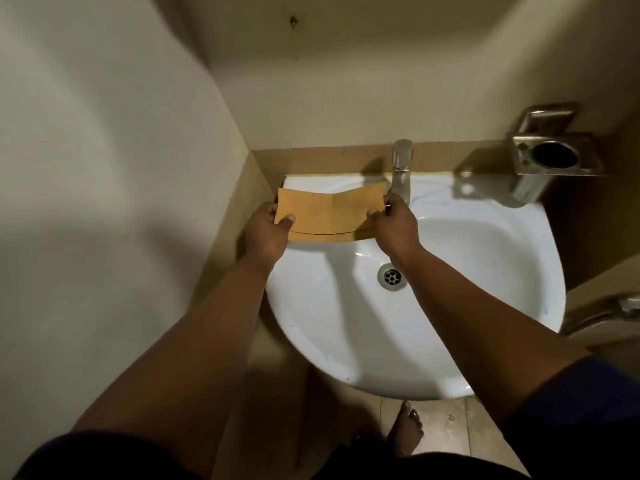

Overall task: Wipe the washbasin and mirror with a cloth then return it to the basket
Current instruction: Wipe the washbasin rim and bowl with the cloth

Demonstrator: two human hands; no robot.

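A folded orange cloth [330, 216] is stretched flat above the back left of the white washbasin [467, 306]. My left hand [268, 232] pinches its left end, thumb on top. My right hand [394, 226] pinches its right end, close to the chrome tap [401, 171]. The drain [391, 277] lies below the cloth in the bowl. No mirror and no basket are in view.
A steel holder with a round cup [550, 157] hangs on the wall at the right above the basin's rim. A wall closes in on the left. A chrome fitting [620, 308] shows at the right edge. My bare foot [408, 427] stands on the tiled floor below.
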